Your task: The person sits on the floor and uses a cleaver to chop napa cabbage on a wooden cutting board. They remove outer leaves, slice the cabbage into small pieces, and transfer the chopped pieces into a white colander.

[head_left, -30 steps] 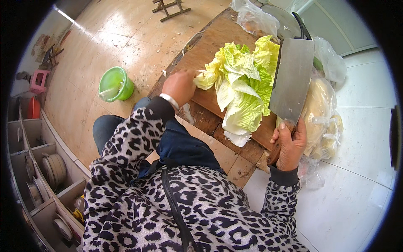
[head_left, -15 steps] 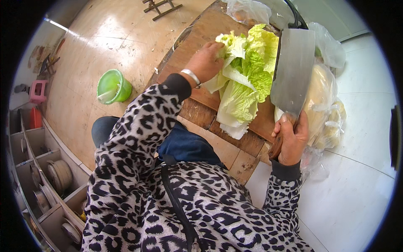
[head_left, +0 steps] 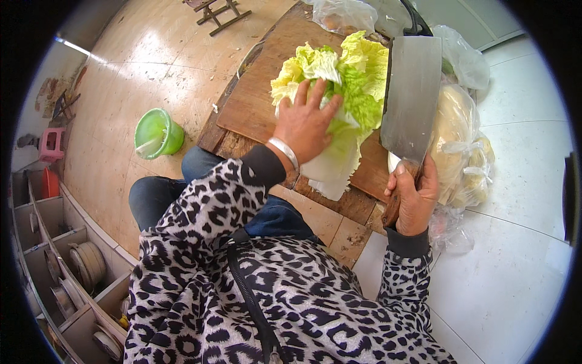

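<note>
Loose napa cabbage leaves, pale green to yellow with white stalks, lie heaped on a brown wooden board. My left hand rests on top of the pile with its fingers spread, pressing on the leaves from the near left side. In my right hand is a broad cleaver, gripped by its wooden handle. Its wide grey blade points away from me, just right of the leaves and raised beside the board's right edge. Part of the board is hidden under the cabbage.
Clear plastic bags with pale yellow contents stand right of the board; another bag lies at its far end. A green bucket stands on the tiled floor at left. Shelf compartments hold spools at lower left. A pink stool is beyond.
My left hand has moved from the far left edge of the cabbage onto its top, fingers now spread. The leaves look gathered leftward. The cleaver stays in my right hand, about where it was.
</note>
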Demonstrator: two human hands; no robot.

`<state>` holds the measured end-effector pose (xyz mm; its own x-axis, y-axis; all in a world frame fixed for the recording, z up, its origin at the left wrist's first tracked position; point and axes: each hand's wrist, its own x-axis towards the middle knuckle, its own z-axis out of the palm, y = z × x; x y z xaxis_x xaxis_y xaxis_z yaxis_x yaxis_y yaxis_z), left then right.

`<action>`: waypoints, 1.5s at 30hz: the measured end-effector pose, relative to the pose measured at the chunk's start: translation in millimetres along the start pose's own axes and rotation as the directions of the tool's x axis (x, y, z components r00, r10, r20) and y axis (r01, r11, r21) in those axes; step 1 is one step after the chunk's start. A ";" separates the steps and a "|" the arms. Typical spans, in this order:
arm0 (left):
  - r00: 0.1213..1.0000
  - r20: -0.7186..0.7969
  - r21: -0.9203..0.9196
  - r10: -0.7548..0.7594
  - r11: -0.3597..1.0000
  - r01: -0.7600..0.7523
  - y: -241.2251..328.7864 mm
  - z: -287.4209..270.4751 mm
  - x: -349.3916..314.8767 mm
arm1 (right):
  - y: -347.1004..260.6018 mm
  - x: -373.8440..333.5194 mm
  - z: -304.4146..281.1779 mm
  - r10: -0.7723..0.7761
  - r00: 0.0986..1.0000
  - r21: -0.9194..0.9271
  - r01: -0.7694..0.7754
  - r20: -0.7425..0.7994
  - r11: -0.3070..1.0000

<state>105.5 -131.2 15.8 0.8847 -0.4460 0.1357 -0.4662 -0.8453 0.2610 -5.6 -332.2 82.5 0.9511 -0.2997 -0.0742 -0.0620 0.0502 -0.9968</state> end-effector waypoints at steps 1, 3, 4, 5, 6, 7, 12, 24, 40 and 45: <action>1.000 -0.031 -0.023 -0.005 1.000 0.004 -9.2 3.1 8.4 | 1.0 -0.2 -1.5 0.009 1.000 0.006 -0.008 -0.009 1.000; 0.993 -0.110 -0.207 -0.051 0.978 0.027 -26.1 6.7 19.8 | 3.4 0.5 -4.0 -0.004 1.000 0.013 0.004 0.000 1.000; 0.981 -0.179 -0.248 -0.070 0.968 0.024 -35.2 7.2 25.6 | 4.8 1.2 -4.6 -0.006 1.000 0.021 0.006 -0.002 1.000; 0.970 -0.224 -0.289 -0.098 0.957 0.030 -44.6 6.3 32.4 | 5.9 1.9 -4.7 -0.001 1.000 0.019 0.001 -0.002 1.000; 0.955 -0.267 -0.330 -0.127 0.943 0.033 -52.2 6.1 38.6 | 6.9 2.7 -4.7 0.004 1.000 0.016 -0.004 -0.001 1.000; 0.934 -0.337 -0.260 -0.115 0.965 0.025 -57.6 6.6 43.8 | 7.8 3.3 -4.3 0.014 1.000 0.025 -0.013 -0.009 1.000; 0.983 -0.186 0.131 -0.003 0.991 0.027 -67.0 15.8 42.7 | 9.8 3.5 -0.4 0.027 0.999 0.023 -0.027 0.027 0.999; 0.956 -0.293 -0.160 0.011 0.985 -0.061 -65.3 -23.6 -15.0 | 14.0 2.0 5.5 0.038 0.999 -0.010 -0.037 0.036 0.999; 0.837 0.518 -0.826 -0.176 0.154 0.543 11.6 14.2 -57.6 | 4.3 -1.9 -3.4 0.008 1.000 -0.034 -0.008 -0.006 0.999; 0.826 0.561 -0.825 -0.045 -0.104 0.555 48.9 -37.1 -44.4 | -7.3 -2.4 -16.0 -0.100 0.990 -0.091 0.092 -0.098 0.992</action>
<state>43.5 -141.8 57.9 0.7512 -0.4953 -0.4363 0.5411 0.0836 0.8368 -12.3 -347.1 89.5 0.9184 -0.3949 0.0238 -0.0020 -0.0648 -0.9979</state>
